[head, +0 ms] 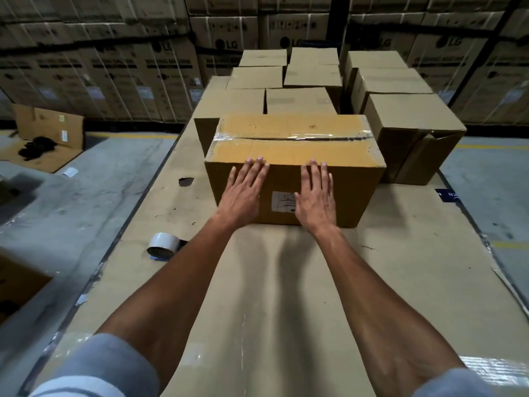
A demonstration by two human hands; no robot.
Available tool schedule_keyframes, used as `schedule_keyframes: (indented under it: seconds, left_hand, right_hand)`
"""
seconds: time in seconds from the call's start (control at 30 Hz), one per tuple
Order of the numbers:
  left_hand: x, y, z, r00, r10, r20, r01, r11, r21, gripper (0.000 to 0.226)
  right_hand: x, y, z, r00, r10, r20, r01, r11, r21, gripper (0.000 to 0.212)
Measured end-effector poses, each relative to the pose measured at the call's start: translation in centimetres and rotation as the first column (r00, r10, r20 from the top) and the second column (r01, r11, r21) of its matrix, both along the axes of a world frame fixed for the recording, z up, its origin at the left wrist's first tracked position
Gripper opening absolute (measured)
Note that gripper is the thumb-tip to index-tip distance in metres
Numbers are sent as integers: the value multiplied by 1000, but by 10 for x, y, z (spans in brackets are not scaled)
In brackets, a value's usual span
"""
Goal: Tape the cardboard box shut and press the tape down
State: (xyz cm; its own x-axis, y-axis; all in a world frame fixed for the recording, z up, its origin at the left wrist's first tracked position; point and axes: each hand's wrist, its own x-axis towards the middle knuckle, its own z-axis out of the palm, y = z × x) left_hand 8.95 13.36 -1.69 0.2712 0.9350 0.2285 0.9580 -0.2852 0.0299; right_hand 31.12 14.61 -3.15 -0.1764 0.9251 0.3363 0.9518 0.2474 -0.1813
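A brown cardboard box sits in the middle of the cardboard-covered table, its top flaps closed. Clear tape runs along the top seam and down both ends. My left hand lies flat on the box's near side, fingers spread, tips at the top edge. My right hand lies flat beside it, partly over a white label. Neither hand holds anything. A roll of tape lies on the table to the left of my left forearm.
Several closed boxes stand behind and to the right of the taped box. Stacked printed cartons line the back wall. An open flattened box lies on the concrete floor at left. The table edge runs at right.
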Motion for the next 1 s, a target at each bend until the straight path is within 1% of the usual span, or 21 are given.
schedule_keyframes:
  seconds: [0.07, 0.17, 0.27, 0.4, 0.57, 0.63, 0.7, 0.8, 0.9, 1.0]
  left_hand:
    - [-11, -19, -12, 1000, -16, -1, 16, 1000, -2, 92]
    - [-34, -46, -28, 1000, -8, -9, 8, 999, -52, 83]
    - [-67, -70, -41, 997, 60, 41, -54, 991, -119, 80]
    - [-125, -94, -56, 989, 139, 53, -128, 977, -169, 77]
    - [-201, -117, -78, 962, 255, 98, -227, 946, -233, 69]
    - [-229, -121, -86, 952, 283, 116, -243, 930, -275, 71]
    - [-249, -123, -94, 944, 300, 140, -248, 921, -302, 75]
    - [-276, -123, -107, 943, 283, 173, -218, 922, -320, 77]
    - [-291, -120, -116, 950, 229, 212, -148, 929, -339, 77]
    - [-296, -113, -124, 959, 166, 230, -84, 940, -330, 81]
  right_hand:
    - [-19, -19, -9, 1000, 26, -15, -26, 1000, 1, 78]
    - [-52, -43, -24, 995, 103, -18, -103, 994, -24, 67]
    - [-91, -62, -39, 986, 154, -58, -159, 983, -90, 61]
    - [-146, -83, -58, 970, 208, -125, -232, 948, -218, 52]
    - [-218, -104, -79, 958, 218, -185, -270, 903, -333, 40]
    - [-247, -109, -89, 965, 164, -203, -236, 877, -418, 40]
    - [-267, -111, -98, 973, 76, -220, -180, 842, -508, 40]
    - [-294, -108, -114, 958, -97, -271, -84, 806, -586, 37]
    - [-306, -101, -129, 896, -311, -318, 39, 767, -640, 37]
    - [-311, -95, -138, 829, -439, -347, 102, 729, -677, 28]
